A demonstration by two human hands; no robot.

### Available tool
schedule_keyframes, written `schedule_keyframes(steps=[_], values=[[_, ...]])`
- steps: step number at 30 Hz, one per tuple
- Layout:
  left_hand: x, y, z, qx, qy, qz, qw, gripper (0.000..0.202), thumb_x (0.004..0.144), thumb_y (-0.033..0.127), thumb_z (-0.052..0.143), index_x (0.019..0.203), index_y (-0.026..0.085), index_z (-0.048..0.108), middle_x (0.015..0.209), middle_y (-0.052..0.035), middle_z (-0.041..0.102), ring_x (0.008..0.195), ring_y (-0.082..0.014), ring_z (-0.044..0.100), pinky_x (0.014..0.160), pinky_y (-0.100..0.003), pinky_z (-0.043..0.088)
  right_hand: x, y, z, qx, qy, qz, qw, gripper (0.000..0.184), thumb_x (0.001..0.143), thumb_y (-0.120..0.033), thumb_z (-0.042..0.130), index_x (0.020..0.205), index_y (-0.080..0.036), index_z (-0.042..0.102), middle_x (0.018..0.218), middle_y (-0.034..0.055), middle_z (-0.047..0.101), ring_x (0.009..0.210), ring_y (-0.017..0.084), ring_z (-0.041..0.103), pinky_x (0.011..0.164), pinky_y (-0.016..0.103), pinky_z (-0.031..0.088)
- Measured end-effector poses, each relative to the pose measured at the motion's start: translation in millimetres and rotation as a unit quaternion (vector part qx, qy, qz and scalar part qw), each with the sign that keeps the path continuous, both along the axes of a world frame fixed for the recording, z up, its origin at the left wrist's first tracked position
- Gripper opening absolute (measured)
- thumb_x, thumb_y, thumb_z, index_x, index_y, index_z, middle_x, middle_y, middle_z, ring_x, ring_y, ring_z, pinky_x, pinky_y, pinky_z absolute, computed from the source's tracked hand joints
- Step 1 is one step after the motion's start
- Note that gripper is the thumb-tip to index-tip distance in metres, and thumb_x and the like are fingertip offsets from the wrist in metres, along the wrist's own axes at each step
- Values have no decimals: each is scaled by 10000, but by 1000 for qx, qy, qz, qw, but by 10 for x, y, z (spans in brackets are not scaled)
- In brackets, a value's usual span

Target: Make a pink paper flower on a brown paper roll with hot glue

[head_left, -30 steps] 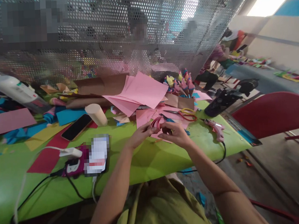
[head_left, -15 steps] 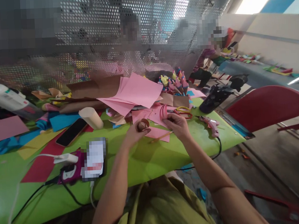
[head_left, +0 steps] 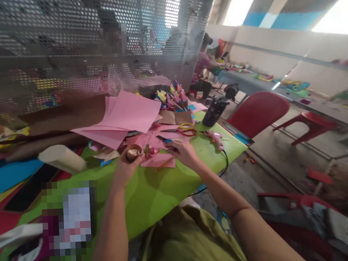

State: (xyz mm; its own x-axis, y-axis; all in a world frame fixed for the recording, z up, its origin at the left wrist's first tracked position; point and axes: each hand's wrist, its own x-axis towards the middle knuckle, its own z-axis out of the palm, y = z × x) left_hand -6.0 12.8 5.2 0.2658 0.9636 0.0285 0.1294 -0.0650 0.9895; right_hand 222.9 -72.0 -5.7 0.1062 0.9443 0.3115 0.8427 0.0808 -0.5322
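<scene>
My left hand [head_left: 125,165] is closed round a rolled brown paper piece [head_left: 134,152], its round open end facing up with crumpled paper inside. My right hand [head_left: 183,153] is closed at the fingertips on a small blue-handled tool [head_left: 168,141] with a dark tip; its exact kind is unclear. Between the hands lies a curled pink paper strip [head_left: 154,150]. Below it is a flat pink paper rectangle [head_left: 160,161] with a blurred pencil-like stick across it.
Scissors [head_left: 187,129] with red and yellow handles lie beyond my right hand. A pink glue gun [head_left: 215,139], a dark bottle [head_left: 215,112], stacked pink sheets [head_left: 129,113], a cream cylinder [head_left: 62,158] and paper flowers [head_left: 175,96] are on the green table [head_left: 154,200]. A perforated metal panel stands behind.
My right hand has let go of the pink strip, which now lies on the paper, and has taken the blue-handled tool. The view has turned right.
</scene>
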Motion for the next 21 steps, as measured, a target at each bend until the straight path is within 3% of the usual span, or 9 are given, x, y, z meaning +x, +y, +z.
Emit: schedule_keyframes(steps=[5,7,9,11,13,16,21], values=[[9,-29,70,16,6,3,1000,522,507,552,855,859,209,678,824,-35,744,811,-234,686,752,-333,564,444,-285,53,36,4,-81,996,152,929,-238,602,953,-233,752,966,54,764,868,207,691,770,280,479],[14,-35,79,17,5,14,1000,525,510,553,849,861,208,667,814,-29,732,802,-229,680,752,-331,561,719,-400,49,41,-17,-158,987,159,917,-255,591,933,-222,746,961,69,752,881,221,676,776,300,470],[17,-33,70,22,-1,21,1000,527,519,551,845,869,208,654,815,-26,721,805,-227,674,759,-333,558,1003,-510,31,30,-41,-287,957,195,918,-332,583,952,-219,738,1005,90,739,893,239,661,738,315,451],[17,-29,54,28,-15,12,999,522,530,547,847,877,214,643,820,-20,709,812,-224,667,766,-332,554,1249,-608,-4,-13,-50,-415,909,268,898,-433,596,969,-206,721,1057,114,724,929,264,650,706,324,423],[16,-31,42,29,-32,-8,999,508,537,532,855,878,225,636,824,-9,697,817,-217,657,770,-324,548,1426,-682,-55,-85,-29,-467,880,339,859,-481,624,1020,-191,697,1096,129,720,970,278,646,693,322,400],[19,-56,40,26,-43,-37,998,481,558,493,858,899,236,638,843,-3,691,837,-213,647,784,-315,537,1565,-739,-139,-138,5,-468,873,394,797,-518,681,982,-170,693,889,114,747,859,278,665,628,312,364],[32,-131,44,41,-16,-49,998,448,651,468,799,983,212,640,928,-31,705,891,-214,640,838,-317,516,1690,-800,-199,-161,60,-418,892,310,732,-458,727,864,-179,695,590,38,691,676,242,659,561,296,347]])
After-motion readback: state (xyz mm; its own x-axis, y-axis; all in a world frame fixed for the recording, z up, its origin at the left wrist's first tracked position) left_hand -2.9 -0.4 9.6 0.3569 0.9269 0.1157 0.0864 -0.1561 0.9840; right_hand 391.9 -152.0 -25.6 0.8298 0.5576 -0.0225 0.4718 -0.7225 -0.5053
